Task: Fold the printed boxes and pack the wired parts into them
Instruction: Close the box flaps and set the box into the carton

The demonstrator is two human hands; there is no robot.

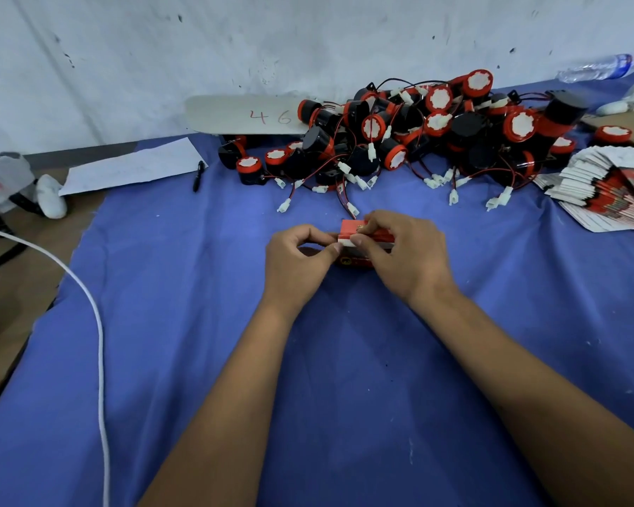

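Observation:
A small red printed box point(359, 238) stands on the blue cloth point(198, 323) at mid-table. My left hand point(297, 267) pinches its left side with thumb and fingers. My right hand point(403, 254) curls over its top and grips the white-edged flap. What is inside the box is hidden. Behind the box lies a heap of black-and-red wired parts point(418, 129) with white connectors. A fanned stack of flat printed boxes point(608, 192) lies at the right.
A white card marked 46 point(249, 115) leans at the wall. A paper sheet point(132, 166) and a black pen point(198, 175) lie at back left. A white cable point(96, 312) curves along the left. A plastic bottle point(597, 67) lies far right.

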